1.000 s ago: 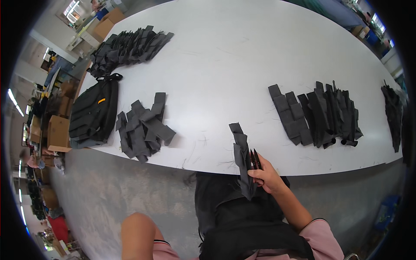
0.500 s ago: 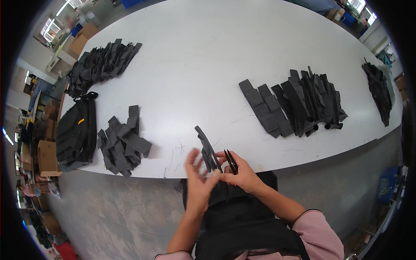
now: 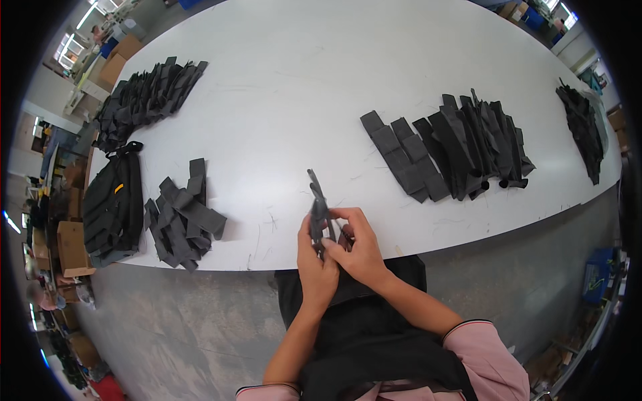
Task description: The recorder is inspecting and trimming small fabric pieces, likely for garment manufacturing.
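At the table's near edge, my left hand [image 3: 317, 267] is closed round the lower part of a dark grey fabric strip [image 3: 318, 206], which stands up on edge between my hands. My right hand [image 3: 361, 252] meets it from the other side, thumb and fingers pinched at the strip's lower end. Tucked in the right palm is a pair of small black thread snips [image 3: 346, 236], mostly hidden by the fingers. A pile of similar grey strips [image 3: 184, 224] lies left of my hands, and a larger row of strips [image 3: 461, 150] to the right.
Another bundle of strips [image 3: 150, 97] lies at the far left, beside a black backpack [image 3: 114, 204] with an orange tab. Dark fabric [image 3: 582, 130] lies at the right end of the white table [image 3: 287, 107]. Loose threads are scattered on it. A black apron covers my lap.
My left hand has come in from its blurred spread and closed on the strip. The right hand has turned, and the snips' blades no longer point up. The view has shifted slightly.
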A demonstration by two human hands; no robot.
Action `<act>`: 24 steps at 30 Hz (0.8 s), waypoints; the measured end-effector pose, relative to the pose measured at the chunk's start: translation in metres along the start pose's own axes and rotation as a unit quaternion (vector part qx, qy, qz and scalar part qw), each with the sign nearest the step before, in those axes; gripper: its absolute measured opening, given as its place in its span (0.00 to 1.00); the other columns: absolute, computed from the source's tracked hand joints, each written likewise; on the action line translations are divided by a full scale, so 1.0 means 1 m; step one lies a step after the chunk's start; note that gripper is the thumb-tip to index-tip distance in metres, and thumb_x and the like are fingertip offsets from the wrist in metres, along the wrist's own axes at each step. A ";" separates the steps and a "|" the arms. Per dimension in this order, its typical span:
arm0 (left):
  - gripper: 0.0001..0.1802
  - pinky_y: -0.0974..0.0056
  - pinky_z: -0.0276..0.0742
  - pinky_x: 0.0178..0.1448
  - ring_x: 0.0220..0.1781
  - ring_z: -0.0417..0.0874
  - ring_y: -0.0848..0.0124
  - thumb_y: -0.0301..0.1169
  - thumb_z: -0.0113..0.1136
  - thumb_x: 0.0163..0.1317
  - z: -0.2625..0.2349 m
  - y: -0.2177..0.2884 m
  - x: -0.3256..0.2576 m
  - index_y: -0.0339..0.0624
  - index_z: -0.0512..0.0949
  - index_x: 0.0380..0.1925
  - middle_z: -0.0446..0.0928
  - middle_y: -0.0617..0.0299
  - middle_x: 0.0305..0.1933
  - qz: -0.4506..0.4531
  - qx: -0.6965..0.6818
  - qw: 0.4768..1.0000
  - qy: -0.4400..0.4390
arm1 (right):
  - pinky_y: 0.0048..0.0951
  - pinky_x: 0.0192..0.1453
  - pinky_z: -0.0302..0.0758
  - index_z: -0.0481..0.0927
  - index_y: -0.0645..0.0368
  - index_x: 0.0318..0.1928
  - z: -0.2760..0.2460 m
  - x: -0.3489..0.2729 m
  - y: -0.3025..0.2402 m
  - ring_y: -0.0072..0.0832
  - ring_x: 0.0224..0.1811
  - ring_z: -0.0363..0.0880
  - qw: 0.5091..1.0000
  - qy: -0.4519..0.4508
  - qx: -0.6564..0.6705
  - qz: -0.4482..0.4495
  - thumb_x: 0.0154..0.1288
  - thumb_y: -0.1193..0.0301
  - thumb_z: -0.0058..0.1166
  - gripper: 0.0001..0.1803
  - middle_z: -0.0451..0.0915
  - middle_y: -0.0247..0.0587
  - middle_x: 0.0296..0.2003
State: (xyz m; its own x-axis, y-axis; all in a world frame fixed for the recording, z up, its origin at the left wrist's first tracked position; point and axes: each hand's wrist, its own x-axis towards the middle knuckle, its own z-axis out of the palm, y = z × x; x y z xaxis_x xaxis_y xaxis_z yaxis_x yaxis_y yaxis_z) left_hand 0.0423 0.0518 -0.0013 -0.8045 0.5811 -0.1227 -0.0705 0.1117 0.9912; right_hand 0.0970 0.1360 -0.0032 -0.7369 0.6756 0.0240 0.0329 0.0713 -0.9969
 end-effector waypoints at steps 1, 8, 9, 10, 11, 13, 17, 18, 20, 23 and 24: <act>0.26 0.66 0.72 0.55 0.54 0.75 0.65 0.19 0.46 0.64 0.000 -0.001 0.001 0.33 0.58 0.63 0.71 0.48 0.55 0.020 0.044 0.999 -0.007 | 0.18 0.26 0.64 0.69 0.62 0.52 -0.001 0.003 0.003 0.14 0.25 0.65 1.000 0.001 0.001 0.002 0.53 0.83 0.53 0.23 0.71 0.35 0.44; 0.14 0.68 0.73 0.52 0.50 0.77 0.68 0.20 0.51 0.62 -0.042 -0.012 0.006 0.35 0.74 0.48 0.76 0.54 0.49 0.082 0.115 0.990 -0.023 | 0.18 0.28 0.67 0.79 0.66 0.39 -0.016 0.012 0.021 0.16 0.24 0.70 0.994 0.019 -0.081 -0.070 0.44 0.87 0.46 0.18 0.78 0.36 0.27; 0.12 0.70 0.74 0.48 0.46 0.78 0.70 0.22 0.52 0.63 -0.047 -0.011 0.004 0.35 0.75 0.46 0.78 0.56 0.45 0.122 0.165 0.978 -0.034 | 0.18 0.28 0.67 0.79 0.66 0.39 -0.020 0.015 0.019 0.16 0.24 0.70 0.995 0.017 -0.079 -0.066 0.44 0.87 0.46 0.18 0.78 0.36 0.27; 0.12 0.70 0.74 0.48 0.46 0.78 0.70 0.22 0.52 0.63 -0.051 -0.009 0.002 0.35 0.75 0.46 0.78 0.56 0.45 0.118 0.166 0.978 -0.033 | 0.17 0.27 0.66 0.78 0.66 0.38 -0.026 0.018 0.015 0.15 0.23 0.70 0.996 -0.065 -0.062 0.027 0.44 0.86 0.47 0.17 0.76 0.34 0.24; 0.09 0.72 0.73 0.44 0.40 0.78 0.73 0.27 0.51 0.66 -0.055 -0.006 -0.002 0.35 0.76 0.43 0.79 0.60 0.39 0.028 0.082 0.995 -0.046 | 0.16 0.27 0.65 0.78 0.67 0.37 -0.027 0.018 0.013 0.15 0.22 0.70 0.981 -0.147 -0.044 0.119 0.44 0.85 0.47 0.16 0.75 0.32 0.22; 0.11 0.74 0.72 0.40 0.35 0.77 0.77 0.32 0.50 0.68 -0.052 0.001 -0.006 0.35 0.77 0.39 0.79 0.63 0.34 -0.062 -0.005 0.997 -0.053 | 0.16 0.23 0.61 0.78 0.67 0.35 -0.026 0.013 0.016 0.12 0.20 0.65 0.950 -0.179 0.112 0.231 0.46 0.83 0.48 0.12 0.72 0.27 0.19; 0.22 0.76 0.67 0.32 0.28 0.70 0.84 0.46 0.46 0.71 -0.027 0.008 0.000 0.39 0.75 0.27 0.75 0.69 0.27 -0.231 -0.236 0.944 0.013 | 0.16 0.26 0.64 0.76 0.65 0.41 -0.031 -0.008 0.019 0.13 0.22 0.66 0.865 -0.244 0.274 0.344 0.49 0.80 0.52 0.15 0.70 0.25 0.21; 0.23 0.76 0.66 0.31 0.28 0.69 0.84 0.46 0.46 0.71 -0.031 0.002 -0.002 0.40 0.75 0.26 0.74 0.69 0.26 -0.218 -0.194 0.956 0.004 | 0.16 0.28 0.65 0.75 0.63 0.44 -0.028 -0.019 0.010 0.14 0.24 0.67 0.936 -0.184 0.176 0.245 0.51 0.79 0.53 0.17 0.71 0.26 0.25; 0.23 0.76 0.65 0.31 0.28 0.68 0.84 0.46 0.46 0.71 -0.040 -0.002 -0.006 0.40 0.75 0.25 0.74 0.70 0.26 -0.212 -0.151 0.965 -0.004 | 0.18 0.29 0.68 0.70 0.59 0.52 -0.029 -0.031 -0.007 0.18 0.27 0.71 0.992 -0.100 -0.043 0.071 0.56 0.75 0.57 0.22 0.73 0.33 0.37; 0.24 0.75 0.64 0.31 0.27 0.66 0.83 0.47 0.44 0.71 -0.044 0.001 -0.006 0.39 0.74 0.25 0.72 0.71 0.24 -0.187 -0.076 0.979 0.004 | 0.31 0.32 0.71 0.70 0.57 0.54 -0.035 -0.027 -0.028 0.31 0.28 0.74 0.977 -0.076 -0.191 -0.047 0.57 0.74 0.57 0.23 0.73 0.40 0.36; 0.25 0.75 0.64 0.31 0.27 0.65 0.83 0.47 0.44 0.71 -0.042 0.002 -0.005 0.38 0.74 0.25 0.71 0.71 0.24 -0.181 -0.063 0.981 0.005 | 0.32 0.31 0.71 0.73 0.55 0.52 -0.033 -0.023 -0.025 0.34 0.28 0.75 0.970 -0.065 -0.202 -0.117 0.56 0.75 0.59 0.22 0.74 0.40 0.36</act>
State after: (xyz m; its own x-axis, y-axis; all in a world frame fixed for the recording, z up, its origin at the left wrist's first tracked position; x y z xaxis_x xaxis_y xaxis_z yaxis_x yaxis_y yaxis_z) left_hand 0.0215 0.0149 0.0037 -0.7183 0.5143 -0.4686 -0.4253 0.2086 0.8807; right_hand 0.1354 0.1427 0.0240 -0.8343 0.5094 0.2109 0.0968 0.5119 -0.8536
